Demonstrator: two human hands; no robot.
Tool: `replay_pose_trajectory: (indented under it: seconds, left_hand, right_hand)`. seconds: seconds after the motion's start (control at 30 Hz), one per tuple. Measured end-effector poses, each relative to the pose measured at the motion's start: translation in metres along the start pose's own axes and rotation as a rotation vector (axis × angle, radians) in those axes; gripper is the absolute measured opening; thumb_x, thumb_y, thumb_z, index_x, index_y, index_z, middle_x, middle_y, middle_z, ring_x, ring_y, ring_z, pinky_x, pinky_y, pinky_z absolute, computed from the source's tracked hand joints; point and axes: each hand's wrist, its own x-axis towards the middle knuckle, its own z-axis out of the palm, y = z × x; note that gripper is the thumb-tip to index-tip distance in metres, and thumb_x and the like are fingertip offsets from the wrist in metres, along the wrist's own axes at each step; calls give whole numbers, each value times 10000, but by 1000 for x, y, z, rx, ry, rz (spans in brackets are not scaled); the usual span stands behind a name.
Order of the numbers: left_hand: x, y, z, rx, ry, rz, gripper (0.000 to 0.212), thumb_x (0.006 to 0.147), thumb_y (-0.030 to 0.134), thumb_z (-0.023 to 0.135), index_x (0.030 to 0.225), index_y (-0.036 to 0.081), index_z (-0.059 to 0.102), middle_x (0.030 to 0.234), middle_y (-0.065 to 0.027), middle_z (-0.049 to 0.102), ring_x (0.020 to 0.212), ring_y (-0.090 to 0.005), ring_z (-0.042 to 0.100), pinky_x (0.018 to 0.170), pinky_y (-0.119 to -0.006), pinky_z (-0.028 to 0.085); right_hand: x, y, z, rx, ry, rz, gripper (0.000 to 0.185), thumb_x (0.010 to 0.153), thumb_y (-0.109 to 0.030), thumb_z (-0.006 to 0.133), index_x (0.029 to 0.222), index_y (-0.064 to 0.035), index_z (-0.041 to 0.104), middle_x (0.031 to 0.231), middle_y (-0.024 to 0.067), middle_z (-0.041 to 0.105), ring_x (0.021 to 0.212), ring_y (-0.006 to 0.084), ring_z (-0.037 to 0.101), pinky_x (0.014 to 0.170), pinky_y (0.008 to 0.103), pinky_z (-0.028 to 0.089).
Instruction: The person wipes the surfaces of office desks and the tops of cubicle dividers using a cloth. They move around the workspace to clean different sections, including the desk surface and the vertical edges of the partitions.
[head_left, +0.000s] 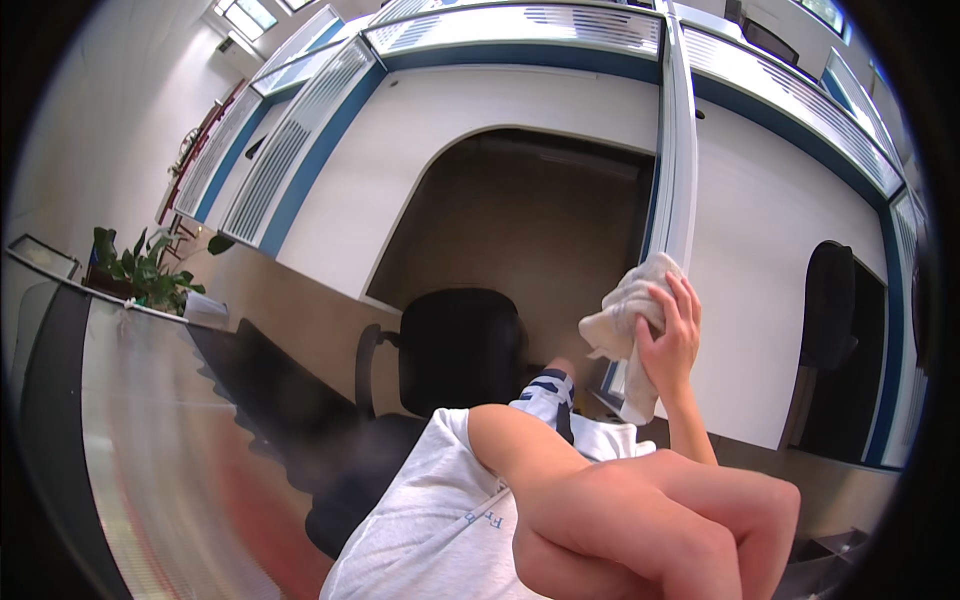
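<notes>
My right hand (673, 330) is wrapped around a bunched whitish cloth (626, 307), and one end of it hangs below the palm. The cloth lies against the near end of a white partition rail (679, 172) between two desks. My left hand (637, 517) looms large and blurred close to the camera, its fingers bent. What it holds, if anything, is hidden. The left arm crosses in front of my light grey shirt (420, 517), which bears writing.
A black office chair (461, 352) stands before the curved white desk (352, 195). Another white desk (765, 217) lies right of the rail, with a dark chair (827, 307) at it. Glass panels (517, 34) edge the desks. A potted plant (142, 270) stands at left.
</notes>
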Motion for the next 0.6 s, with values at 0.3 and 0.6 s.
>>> replay_pose_trajectory:
  seconds: [0.3, 0.6]
  left_hand:
    - [73, -41, -20, -124, -328, -276, 364, 753, 49, 710, 545, 143, 426, 592, -43, 461, 426, -62, 339, 508, -162, 387]
    - [210, -71, -105, -555, -645, -616, 117, 994, 144, 630, 925, 72, 692, 922, -78, 568, 627, -103, 526, 539, -187, 420]
  right_hand:
    - [11, 3, -9, 16, 18, 110, 399, 702, -88, 748, 1098, -87, 700, 1364, 117, 592, 1350, 365, 478, 1111, 470, 404]
    - [22, 6, 1, -35, -66, 176, 447, 603, -101, 813, 1036, -149, 714, 1325, 82, 616, 1269, 367, 544, 1018, 469, 499]
